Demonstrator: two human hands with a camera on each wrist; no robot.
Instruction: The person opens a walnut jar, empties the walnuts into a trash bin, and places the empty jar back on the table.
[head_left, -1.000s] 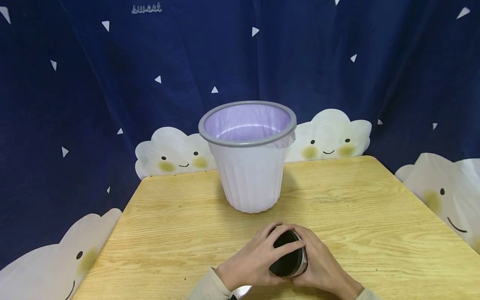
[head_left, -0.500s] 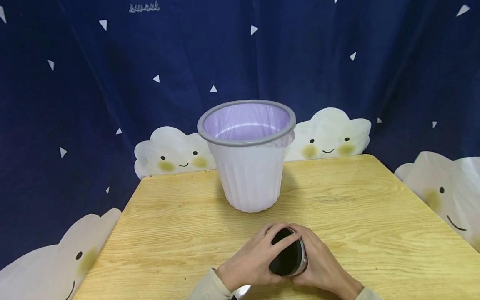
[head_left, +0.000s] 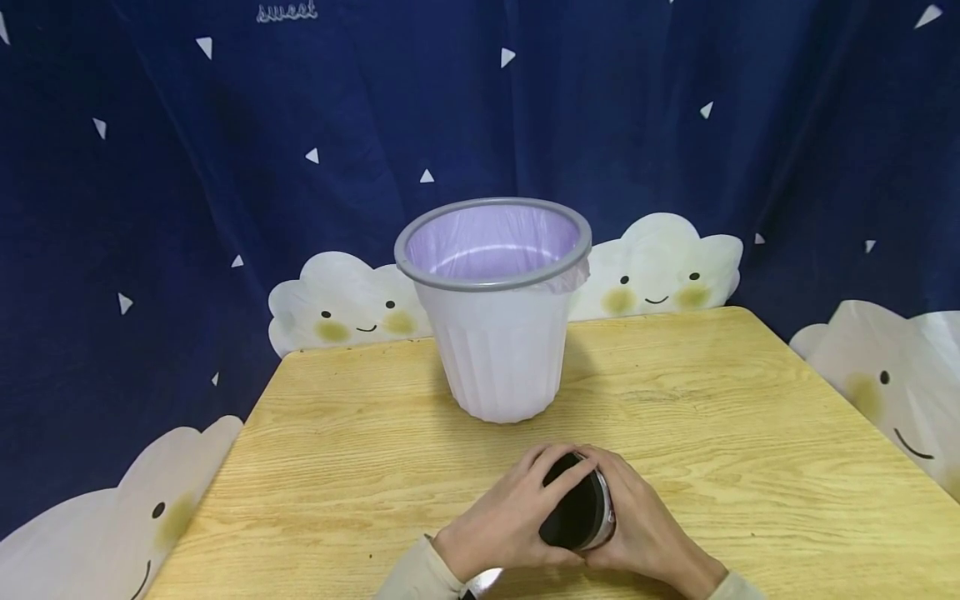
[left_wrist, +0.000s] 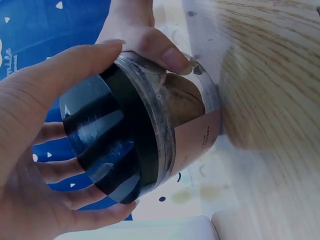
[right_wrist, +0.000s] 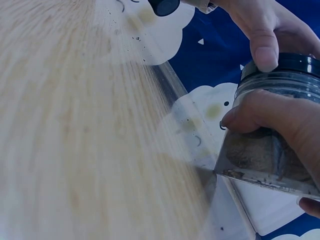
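A clear jar point(left_wrist: 197, 135) with a screw thread, a pale label and brown contents is held at the front of the table, close over the wood. It is tilted, its black lid point(head_left: 573, 512) facing up and to the left in the head view. My left hand point(head_left: 498, 521) grips the lid, thumb on one side and spread fingers round the other. Round the clear body curls my right hand point(head_left: 645, 529), its thumb point(right_wrist: 250, 112) pressed against the wall just below the thread. Brown, nut-like pieces show through the jar's side in the left wrist view.
Behind the hands, a white waste bin point(head_left: 498, 354) with a grey rim and a thin liner bag stands on the wood-grain table point(head_left: 330, 467). A dark blue curtain point(head_left: 360, 108) with white triangles and cloud faces surrounds the table's back and sides.
The fingers of my left hand have shifted slightly on the lid, the index finger drawing up nearer the others. My right hand keeps its hold on the jar. The head view has tilted a touch.
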